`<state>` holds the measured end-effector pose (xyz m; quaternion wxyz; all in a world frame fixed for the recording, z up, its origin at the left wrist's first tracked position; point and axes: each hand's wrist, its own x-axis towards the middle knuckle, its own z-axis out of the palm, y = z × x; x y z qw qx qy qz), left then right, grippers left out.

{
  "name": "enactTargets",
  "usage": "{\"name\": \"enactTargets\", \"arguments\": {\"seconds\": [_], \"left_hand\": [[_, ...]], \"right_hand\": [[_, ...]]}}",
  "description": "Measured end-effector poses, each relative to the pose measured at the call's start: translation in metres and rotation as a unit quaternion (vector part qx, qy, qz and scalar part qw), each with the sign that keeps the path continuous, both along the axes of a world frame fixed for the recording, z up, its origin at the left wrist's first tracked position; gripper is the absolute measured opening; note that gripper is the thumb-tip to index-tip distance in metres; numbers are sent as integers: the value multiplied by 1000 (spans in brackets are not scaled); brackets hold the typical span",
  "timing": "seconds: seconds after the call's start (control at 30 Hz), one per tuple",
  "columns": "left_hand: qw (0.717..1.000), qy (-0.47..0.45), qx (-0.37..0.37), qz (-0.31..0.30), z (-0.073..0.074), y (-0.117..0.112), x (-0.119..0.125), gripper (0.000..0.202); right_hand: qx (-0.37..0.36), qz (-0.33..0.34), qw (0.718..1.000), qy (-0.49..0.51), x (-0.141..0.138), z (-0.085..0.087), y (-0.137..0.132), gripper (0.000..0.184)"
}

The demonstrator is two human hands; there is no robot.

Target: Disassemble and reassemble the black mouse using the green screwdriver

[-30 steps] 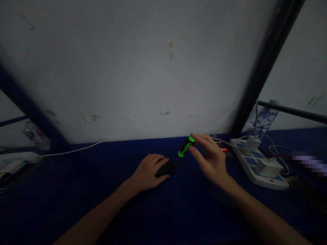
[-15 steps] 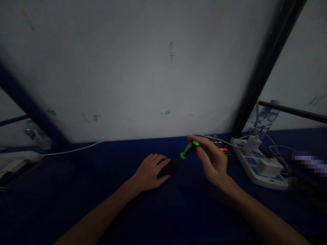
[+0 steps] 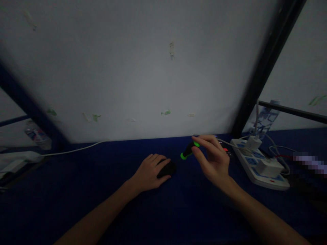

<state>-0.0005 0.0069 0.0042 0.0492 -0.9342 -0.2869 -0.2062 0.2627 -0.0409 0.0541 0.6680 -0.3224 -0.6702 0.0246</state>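
Note:
My left hand (image 3: 149,172) lies on the dark blue table (image 3: 102,190), its fingers curled over a small black object (image 3: 167,168) and holding it down. My right hand (image 3: 214,160) pinches the rear end of a green and black screwdriver (image 3: 188,150) between thumb and fingers. The screwdriver slants down to the left, its front end pointing toward the black object. Its tip is too dark to make out.
A white power strip (image 3: 260,164) with plugged-in adapters and cables lies at the right. Behind my right hand sits a dark device with a red light (image 3: 226,149). A black post (image 3: 265,64) rises at right. A white cable (image 3: 76,149) runs along the wall. A plastic bottle (image 3: 37,135) stands far left.
My right hand has shifted a little to the right and turned the screwdriver handle between its fingers. My left hand has stayed on the black object.

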Motion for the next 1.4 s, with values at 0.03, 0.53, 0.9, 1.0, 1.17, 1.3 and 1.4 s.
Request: {"name": "enactTargets", "arguments": {"seconds": [0.03,0.53,0.9,1.0,1.17,1.3,1.4], "left_hand": [[1000,0,0,-1,0,0,0,59],[1000,-2,15,2,0,-1,1,59],[999,-46,-21,10,-7,2,1,56],[998,-55,-28,18,-9,2,3,57],[997,-67,-39,27,-8,-1,4,57],[996,-68,-46,29,-5,-2,6,58],[996,-67,-50,30,-4,-3,6,59]], "right_hand": [[-12,12,1000,4,0,0,0,37],[-58,87,994,-4,-2,-6,3,40],[-40,80,996,-12,-1,-1,0,36],[-3,25,1000,-12,-1,1,0,31],[-68,76,995,8,-1,-1,1,34],[-18,20,1000,10,0,-2,4,28],[-41,32,998,19,-1,-1,3,29]]}}
